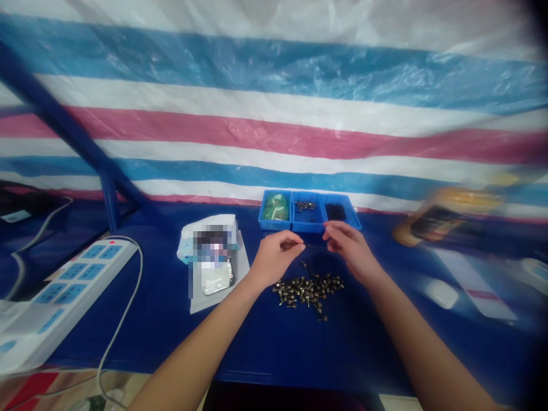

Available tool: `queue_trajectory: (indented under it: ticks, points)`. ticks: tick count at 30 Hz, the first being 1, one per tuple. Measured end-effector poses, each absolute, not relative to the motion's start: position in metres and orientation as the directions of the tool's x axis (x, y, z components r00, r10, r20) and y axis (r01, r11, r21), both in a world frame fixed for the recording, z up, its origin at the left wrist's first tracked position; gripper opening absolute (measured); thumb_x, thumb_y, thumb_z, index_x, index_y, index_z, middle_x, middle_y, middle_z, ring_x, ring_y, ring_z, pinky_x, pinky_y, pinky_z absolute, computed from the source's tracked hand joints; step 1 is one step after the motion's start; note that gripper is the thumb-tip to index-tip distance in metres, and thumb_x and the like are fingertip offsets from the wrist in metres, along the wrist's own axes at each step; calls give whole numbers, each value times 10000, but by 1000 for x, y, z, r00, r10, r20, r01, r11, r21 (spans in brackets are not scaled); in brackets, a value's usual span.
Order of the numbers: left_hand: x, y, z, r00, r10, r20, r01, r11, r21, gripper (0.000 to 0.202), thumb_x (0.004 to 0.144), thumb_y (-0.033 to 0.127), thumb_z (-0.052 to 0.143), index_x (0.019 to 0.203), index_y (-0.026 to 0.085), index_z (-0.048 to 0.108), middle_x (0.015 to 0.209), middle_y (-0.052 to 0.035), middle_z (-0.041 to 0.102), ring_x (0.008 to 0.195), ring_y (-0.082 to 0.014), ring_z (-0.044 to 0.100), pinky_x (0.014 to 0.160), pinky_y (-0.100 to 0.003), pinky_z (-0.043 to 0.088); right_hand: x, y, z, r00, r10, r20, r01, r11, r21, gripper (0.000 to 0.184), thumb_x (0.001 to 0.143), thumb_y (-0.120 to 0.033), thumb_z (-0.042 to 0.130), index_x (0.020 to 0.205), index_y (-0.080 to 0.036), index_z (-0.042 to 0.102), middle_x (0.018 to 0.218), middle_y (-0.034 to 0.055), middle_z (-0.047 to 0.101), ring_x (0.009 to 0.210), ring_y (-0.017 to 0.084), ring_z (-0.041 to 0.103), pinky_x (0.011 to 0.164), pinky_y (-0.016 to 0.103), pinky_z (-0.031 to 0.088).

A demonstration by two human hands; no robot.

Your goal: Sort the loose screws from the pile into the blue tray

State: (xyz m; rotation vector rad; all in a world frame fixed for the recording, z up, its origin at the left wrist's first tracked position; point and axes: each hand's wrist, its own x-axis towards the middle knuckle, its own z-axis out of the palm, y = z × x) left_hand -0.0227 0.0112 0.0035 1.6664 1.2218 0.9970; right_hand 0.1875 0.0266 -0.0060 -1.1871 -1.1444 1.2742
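My left hand (274, 258) pinches a thin, small dark screw (298, 245) between finger and thumb, just in front of a blue three-compartment parts tray (308, 225). My right hand (349, 249) hovers close by, its curved fingers near the tray's front edge and nothing visible in them. Below both hands lies a loose pile of small dark screws (308, 292) on the blue tabletop (141, 342). The tray's left compartment holds a green bag (274, 206), the middle one some screws (305, 206), and the right one dark small parts (335, 212).
A white power strip (72, 297) with a grey cable lies at the left. A white packet (209, 242) and a phone (218, 279) sit left of the hands. A blurred orange-and-black device (445, 217) and a white mouse (440, 294) lie right. A striped plastic sheet (274, 131) hangs behind.
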Motion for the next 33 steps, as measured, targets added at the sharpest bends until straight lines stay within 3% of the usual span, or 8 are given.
queue_trajectory:
  ticks: [5, 10, 14, 17, 21, 25, 29, 33]
  points:
    - [-23, 10, 5, 242, 960, 143, 328, -220, 919, 137, 851, 319, 645, 877, 197, 701, 874, -17, 718, 782, -166, 647, 729, -283, 478, 177, 18, -3, -311, 950, 19, 198, 85, -977, 268, 803, -398, 718, 980, -198, 732, 945, 49, 730, 839, 197, 650, 792, 337, 496]
    - [-21, 10, 5, 249, 958, 145, 360, -231, 904, 104, 846, 285, 649, 855, 198, 706, 858, -3, 719, 760, -153, 643, 731, -271, 479, 173, 17, -10, -309, 943, 122, 274, 211, -938, 196, 845, -331, 672, 989, -208, 724, 963, 44, 735, 826, 202, 664, 770, 340, 513]
    - [-22, 11, 2, 244, 956, 163, 375, -248, 893, 88, 848, 265, 644, 852, 203, 707, 861, 4, 721, 766, -148, 645, 743, -266, 486, 171, 15, -11, -324, 890, 321, 384, 433, -815, 184, 894, -244, 609, 1042, -251, 719, 1026, 26, 717, 865, 184, 663, 750, 308, 513]
    - [-22, 12, -1, 247, 954, 169, 371, -254, 893, 80, 846, 255, 643, 853, 204, 705, 873, 3, 725, 780, -150, 653, 749, -266, 494, 171, 14, -10, -374, 847, 379, 433, 521, -736, 245, 920, -204, 565, 1106, -278, 707, 1037, 23, 707, 894, 182, 665, 738, 293, 523]
    - [-21, 11, 0, 212, 961, 179, 373, -248, 894, 65, 838, 233, 651, 873, 207, 699, 871, 5, 730, 797, -151, 672, 764, -269, 506, 174, 16, -13, -390, 815, 429, 511, 579, -635, 322, 945, -180, 499, 1197, -282, 671, 1096, 53, 677, 978, 209, 654, 868, 351, 521]
    - [-19, 11, 0, 168, 966, 194, 364, -244, 899, 77, 833, 222, 659, 902, 208, 690, 891, 2, 732, 832, -153, 685, 788, -270, 515, 177, 20, -15, -315, 825, 469, 548, 561, -620, 282, 959, -221, 468, 1137, -254, 684, 1080, 80, 669, 952, 228, 651, 829, 369, 524]
    - [-18, 11, 0, 191, 963, 193, 364, -251, 897, 67, 832, 209, 658, 891, 209, 687, 871, 5, 729, 817, -151, 684, 788, -275, 517, 178, 21, -13, -138, 910, 390, 471, 407, -783, 178, 918, -324, 571, 1015, -212, 670, 1000, 73, 696, 724, 191, 666, 677, 325, 522]
    - [-18, 10, 1, 182, 963, 198, 373, -254, 892, 53, 839, 224, 651, 875, 212, 688, 856, 8, 726, 798, -150, 678, 784, -281, 520, 180, 21, -12, -26, 966, 257, 370, 248, -895, 254, 865, -440, 649, 902, -190, 635, 853, 54, 699, 638, 178, 656, 612, 294, 493]
